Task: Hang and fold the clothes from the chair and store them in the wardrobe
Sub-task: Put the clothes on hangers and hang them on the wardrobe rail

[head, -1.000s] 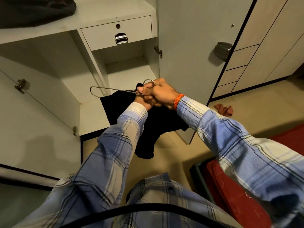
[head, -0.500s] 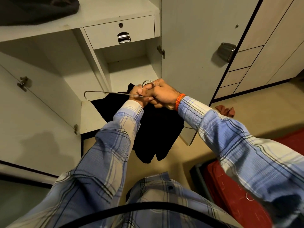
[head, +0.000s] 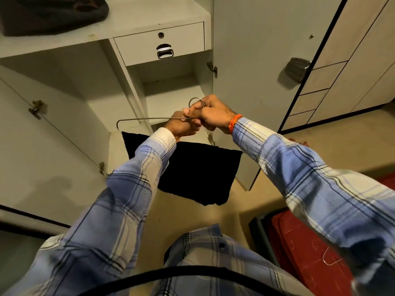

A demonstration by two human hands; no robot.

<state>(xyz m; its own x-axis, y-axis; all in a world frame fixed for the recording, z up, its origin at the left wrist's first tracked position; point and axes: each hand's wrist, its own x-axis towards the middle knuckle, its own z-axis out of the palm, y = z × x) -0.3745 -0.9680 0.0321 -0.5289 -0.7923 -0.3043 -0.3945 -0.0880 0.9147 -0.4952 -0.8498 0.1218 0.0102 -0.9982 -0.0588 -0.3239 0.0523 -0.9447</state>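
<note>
A: Where is the thin silver wire hanger [head: 149, 119]?

B: It sits in front of the open pale grey wardrobe [head: 136, 86], below the wardrobe's small drawer with a chrome pull handle [head: 159, 44]. Both hands meet at its neck. The left hand [head: 181, 128] has its fingers curled round the wire just under the hook, and the right hand [head: 210, 116] grips the round hook itself, touching the left hand.

A: And the garment?

B: A black folded cloth garment [head: 198, 169] hangs over the hanger's lower bar, spread flat below the hands, in front of the wardrobe's lowest compartment and above the beige floor [head: 188, 212].

A: Anything else near the wardrobe?

B: A dark bundled piece of cloth [head: 51, 13] lies on the wardrobe's upper shelf, to the left of the drawer. The wardrobe's right door [head: 256, 60] stands open, with a metal handle [head: 297, 68] at its edge. An orange thread band [head: 234, 122] circles the right wrist, and both arms wear blue checked sleeves [head: 128, 189].
</note>
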